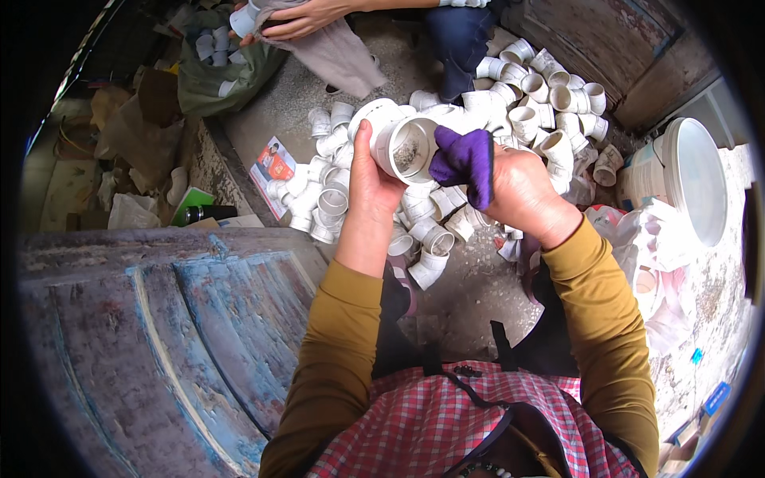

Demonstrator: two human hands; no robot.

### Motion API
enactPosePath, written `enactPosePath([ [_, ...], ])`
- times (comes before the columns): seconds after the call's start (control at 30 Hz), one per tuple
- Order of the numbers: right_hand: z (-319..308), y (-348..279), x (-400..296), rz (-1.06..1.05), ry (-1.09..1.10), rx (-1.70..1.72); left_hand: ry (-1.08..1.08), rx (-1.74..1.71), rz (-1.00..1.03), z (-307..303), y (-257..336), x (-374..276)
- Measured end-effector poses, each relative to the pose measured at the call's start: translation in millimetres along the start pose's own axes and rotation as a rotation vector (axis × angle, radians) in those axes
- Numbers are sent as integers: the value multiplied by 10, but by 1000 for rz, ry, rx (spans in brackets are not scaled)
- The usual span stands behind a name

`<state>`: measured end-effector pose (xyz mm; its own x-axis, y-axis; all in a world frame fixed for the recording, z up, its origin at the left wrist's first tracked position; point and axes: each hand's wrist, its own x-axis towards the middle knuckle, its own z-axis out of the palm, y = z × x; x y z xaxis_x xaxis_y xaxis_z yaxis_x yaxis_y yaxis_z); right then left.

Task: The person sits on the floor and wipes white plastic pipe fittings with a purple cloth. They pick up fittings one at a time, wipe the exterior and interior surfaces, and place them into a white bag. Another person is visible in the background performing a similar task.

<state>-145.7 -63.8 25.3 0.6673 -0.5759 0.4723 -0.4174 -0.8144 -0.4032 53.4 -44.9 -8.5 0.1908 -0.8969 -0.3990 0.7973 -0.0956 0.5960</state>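
My left hand (376,185) grips a white plastic pipe fitting (388,140) from its left side, thumb up along the outside. The fitting's round mouth faces me and shows grey dirt on the inner wall. A purple cloth (463,158) is bunched in my right hand (523,188), close against the right rim of that mouth; its fingers are partly hidden by the cloth. Beneath both hands spreads a heap of white pipe elbows and fittings (430,236), many of them dusty.
Across from me a co-worker's hand (305,21) holds a grey cloth (326,54) around another fitting (244,21). A green sack (206,89) containing fittings stands at upper left. A lidded white bucket (645,173) and plastic bags (651,251) are at right; a worn blue-painted wooden panel (239,310) fills lower left.
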Motion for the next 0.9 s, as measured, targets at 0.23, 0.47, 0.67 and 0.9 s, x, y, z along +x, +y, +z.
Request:
enactPosePath([
  [0.23, 189, 69, -33, 22, -229, -508, 2, 339, 186, 104, 5, -18],
  [0.47, 237, -35, 60, 368, -473, -107, -13, 518, 493, 230, -130, -87],
  [0.67, 316, -47, 79, 535, -537, 912, 8, 482, 487, 179, -161, -81],
  [0.9, 33, -128, 128, 598, -346, 1437, 3, 199, 279, 131, 10, -42],
])
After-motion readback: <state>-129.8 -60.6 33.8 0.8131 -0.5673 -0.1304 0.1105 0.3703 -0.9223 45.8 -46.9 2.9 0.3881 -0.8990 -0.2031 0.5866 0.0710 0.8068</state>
